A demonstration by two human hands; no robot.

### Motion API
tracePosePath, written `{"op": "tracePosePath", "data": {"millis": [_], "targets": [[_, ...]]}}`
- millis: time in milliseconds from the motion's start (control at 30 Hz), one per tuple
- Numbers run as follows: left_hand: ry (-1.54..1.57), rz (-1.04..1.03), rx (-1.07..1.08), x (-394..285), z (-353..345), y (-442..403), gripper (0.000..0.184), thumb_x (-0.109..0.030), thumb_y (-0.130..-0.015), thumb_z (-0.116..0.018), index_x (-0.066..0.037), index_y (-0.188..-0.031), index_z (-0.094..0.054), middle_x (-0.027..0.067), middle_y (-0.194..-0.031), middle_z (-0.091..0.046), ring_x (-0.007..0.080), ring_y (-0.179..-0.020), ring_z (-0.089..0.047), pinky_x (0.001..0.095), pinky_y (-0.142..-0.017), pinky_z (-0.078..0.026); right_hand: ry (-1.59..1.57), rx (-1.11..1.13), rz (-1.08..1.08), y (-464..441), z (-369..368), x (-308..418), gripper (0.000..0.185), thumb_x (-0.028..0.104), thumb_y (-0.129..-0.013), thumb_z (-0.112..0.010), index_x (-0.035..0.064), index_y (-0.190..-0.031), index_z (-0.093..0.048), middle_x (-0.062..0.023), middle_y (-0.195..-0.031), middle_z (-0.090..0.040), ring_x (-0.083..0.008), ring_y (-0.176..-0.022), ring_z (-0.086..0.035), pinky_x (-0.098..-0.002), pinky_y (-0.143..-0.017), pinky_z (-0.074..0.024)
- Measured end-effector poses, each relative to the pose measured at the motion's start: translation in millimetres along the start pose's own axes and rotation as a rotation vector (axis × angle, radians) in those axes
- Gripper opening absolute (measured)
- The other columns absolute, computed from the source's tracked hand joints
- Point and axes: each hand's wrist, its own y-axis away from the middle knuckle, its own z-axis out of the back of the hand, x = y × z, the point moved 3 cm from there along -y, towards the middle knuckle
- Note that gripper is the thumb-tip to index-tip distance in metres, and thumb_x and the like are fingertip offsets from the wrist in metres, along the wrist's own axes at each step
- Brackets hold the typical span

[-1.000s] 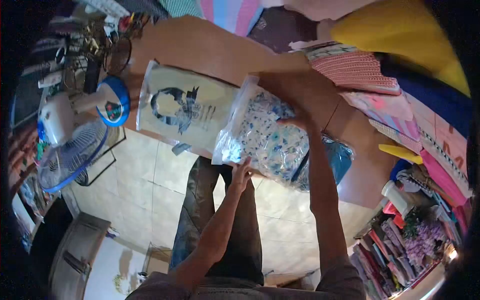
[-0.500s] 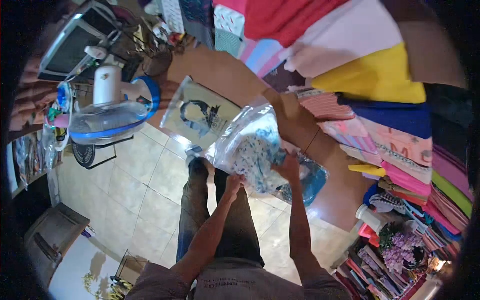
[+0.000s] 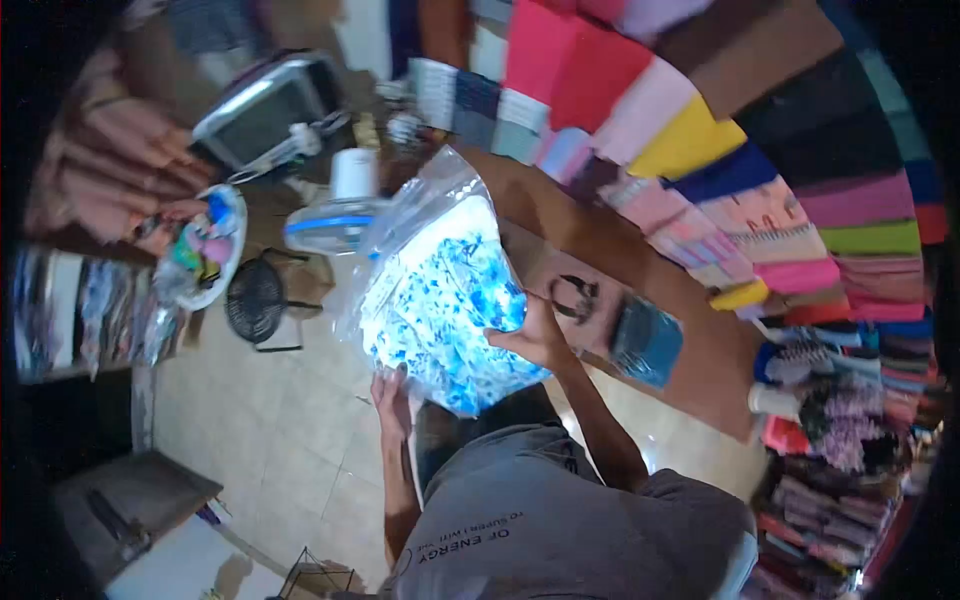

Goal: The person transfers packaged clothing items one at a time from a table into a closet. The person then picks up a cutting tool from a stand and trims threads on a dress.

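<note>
A right hand (image 3: 535,335) clamps, at 4 o'clock, and a half-open left hand (image 3: 393,398) meets, at 7, a crinkled clear plastic bag (image 3: 445,305) of blue-patterned fabric, now lifted off the smooth brown surface (image 3: 705,395).

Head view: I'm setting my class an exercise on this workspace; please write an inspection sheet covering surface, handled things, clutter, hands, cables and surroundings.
Surface: brown smooth-topped table, bearing a pale packet with black print and a blue item in clear plastic.
Job's things: clear plastic bag with blue-and-white patterned contents, raised and brightly lit.
Clutter: folded multicoloured cloths beyond the table.
Hands: right hand grips the bag's right side; left hand at its lower left edge.
Cables: white cord beside the grey-framed, dark-screened box; route unclear.
Surroundings: pale tiled floor, black round fan.
</note>
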Motion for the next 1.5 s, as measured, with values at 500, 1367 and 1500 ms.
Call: {"op": "tracePosePath", "data": {"millis": [500,1367,1500], "targets": [[-0.049,-0.297,-0.564,-85,-131,146,0.054,-0.007,-0.076,-0.073,0.002,-0.124,-0.05,0.0094,-0.112,-0.062,0.0199,-0.101,-0.06,0.0347,-0.09,-0.048,-0.357,0.776,-0.078,-51,-35,161,0.06,0.006,-0.072,-0.076,-0.0001,-0.123,-0.047,-0.0088,-0.109,-0.059,-0.0165,-0.098,-0.057,-0.0308,-0.085,-0.0474],[-0.739,-1.509,-0.562,-31,-123,134,0.042,-0.024,-0.081,-0.069,0.003,-0.11,-0.055,0.0066,-0.094,-0.064,0.0115,-0.079,-0.064,0.0242,-0.072,-0.051,-0.837,1.281,0.995,-101,-60,52,0.057,0.01,-0.079,-0.072,-0.005,-0.127,-0.046,-0.0094,-0.107,-0.062,-0.0142,-0.093,-0.061,-0.0261,-0.081,-0.0503],[-0.809,-1.662,-0.508,-57,-127,137,0.04,-0.019,-0.083,-0.068,0.008,-0.109,-0.053,0.0123,-0.087,-0.066,0.0145,-0.074,-0.066,0.0258,-0.068,-0.053,-0.859,1.228,1.153,-112,-71,76,0.05,0.01,-0.079,-0.071,-0.0065,-0.121,-0.048,-0.0082,-0.103,-0.062,-0.0133,-0.09,-0.061,-0.0255,-0.08,-0.0498]]}}
